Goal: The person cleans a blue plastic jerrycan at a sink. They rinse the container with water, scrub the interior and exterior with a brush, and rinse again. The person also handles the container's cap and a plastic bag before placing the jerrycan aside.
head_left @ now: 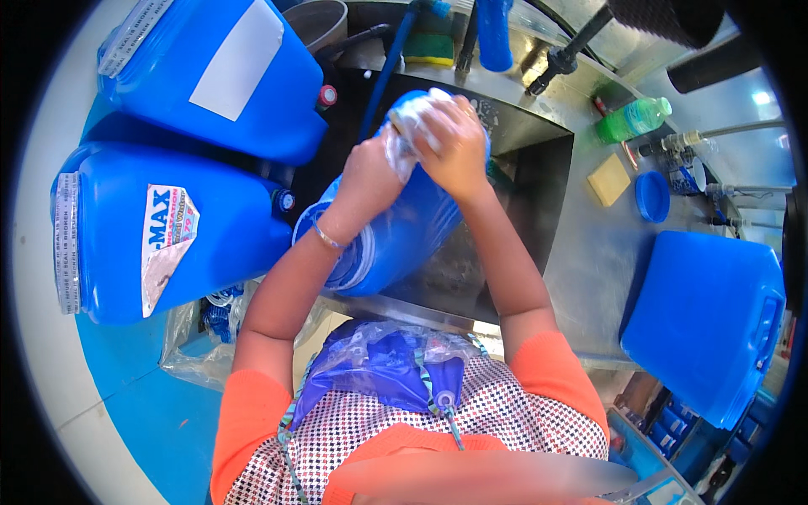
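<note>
Right hand (pixel 452 151): grip clamped on foamy white wad (pixel 412 120). Left hand (pixel 373 175) against it, grip unclear. Blue plastic container (pixel 412 236) beneath.

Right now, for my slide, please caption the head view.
The left hand and right hand meet at white foam over a blue container at the sink.

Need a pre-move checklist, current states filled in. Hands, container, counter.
1. Right hand on the foamy wad: ok.
2. Left hand grip: cannot tell, its fingers are mostly hidden.
3. Big blue container free of foam: not ok, suds show by the hands.
4. Container's inside clean: cannot tell.
5. Tan sponge out of the sink: ok, on the counter.
</note>
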{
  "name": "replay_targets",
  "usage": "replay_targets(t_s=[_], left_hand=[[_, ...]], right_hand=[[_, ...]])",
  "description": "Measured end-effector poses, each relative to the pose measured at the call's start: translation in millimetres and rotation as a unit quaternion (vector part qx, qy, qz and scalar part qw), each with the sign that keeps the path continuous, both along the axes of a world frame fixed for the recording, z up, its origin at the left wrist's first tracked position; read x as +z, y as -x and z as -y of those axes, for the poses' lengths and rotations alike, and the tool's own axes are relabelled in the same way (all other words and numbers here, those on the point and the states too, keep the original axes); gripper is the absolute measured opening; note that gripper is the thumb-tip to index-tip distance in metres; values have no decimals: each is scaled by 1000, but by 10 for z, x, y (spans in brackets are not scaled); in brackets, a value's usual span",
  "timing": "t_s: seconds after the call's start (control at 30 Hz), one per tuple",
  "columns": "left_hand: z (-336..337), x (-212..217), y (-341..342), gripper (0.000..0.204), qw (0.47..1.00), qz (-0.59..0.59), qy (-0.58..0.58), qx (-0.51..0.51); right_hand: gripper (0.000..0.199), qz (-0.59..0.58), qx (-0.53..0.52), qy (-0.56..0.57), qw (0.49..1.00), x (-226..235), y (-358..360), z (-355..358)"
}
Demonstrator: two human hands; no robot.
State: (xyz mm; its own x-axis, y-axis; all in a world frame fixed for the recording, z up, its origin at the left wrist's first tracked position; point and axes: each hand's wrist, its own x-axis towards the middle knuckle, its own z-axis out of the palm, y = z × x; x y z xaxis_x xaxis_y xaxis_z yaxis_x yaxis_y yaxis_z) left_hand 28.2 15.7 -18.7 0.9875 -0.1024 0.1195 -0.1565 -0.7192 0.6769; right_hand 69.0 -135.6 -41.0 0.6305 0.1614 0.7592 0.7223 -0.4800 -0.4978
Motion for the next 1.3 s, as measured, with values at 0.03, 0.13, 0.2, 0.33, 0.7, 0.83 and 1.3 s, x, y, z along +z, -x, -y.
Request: replay_targets(t_s=[0.03,0.13,0.2,0.33,0.7,0.83,1.3], left_hand=[[-21,17,49,28,1000,-4,8,-15],[-80,86,143,37,1000,4,-14,7],[-84,120,187,41,997,-4,-52,-56],[13,138,249,39,992,37,-43,-117],[-44,104,110,36,997,10,-45,-55],[-139,105,-54,41,999,-12,-28,17],[75,137,36,42,995,3,-66,-73]], right_hand=[[24,12,1,-2,1000,-82,33,90],[20,-121,23,-174,977,-400,5,516],[27,-384,63,-191,901,-554,-104,673],[28,-141,254,-72,954,-684,-624,696],[37,-687,-50,-167,706,-3511,-401,1140],[36,-501,31,-259,825,-2237,-69,1137],[40,-723,55,-409,554,-3089,-299,970]])
